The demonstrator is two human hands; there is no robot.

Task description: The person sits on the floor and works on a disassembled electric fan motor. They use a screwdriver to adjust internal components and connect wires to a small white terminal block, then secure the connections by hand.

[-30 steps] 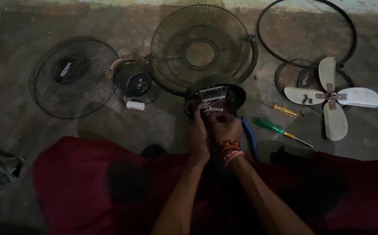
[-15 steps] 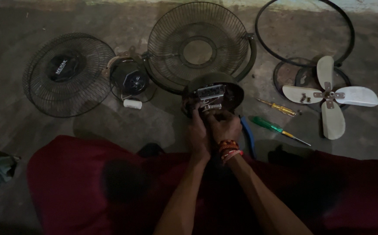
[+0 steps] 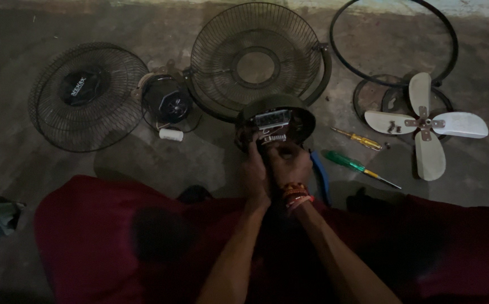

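gripping the dark motor housing (image 3: 275,115) at frame centre, left hand (image 3: 256,171) steadies its near edge while right hand (image 3: 290,164) fingers pinch at the exposed wiring; exact pinch unclear. green screwdriver (image 3: 354,166) lies just right, floor (image 3: 211,152) bearing all.

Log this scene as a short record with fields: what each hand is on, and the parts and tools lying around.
left hand: gripping the near edge of the fan motor housing
right hand: on the housing's near edge, thread bands at the wrist
behind housing: rear wire guard
far left: front wire guard, with a round black part beside it
right: fan blade, guard ring
tools: yellow screwdriver, green screwdriver, blue-handled tool
surface: concrete floor
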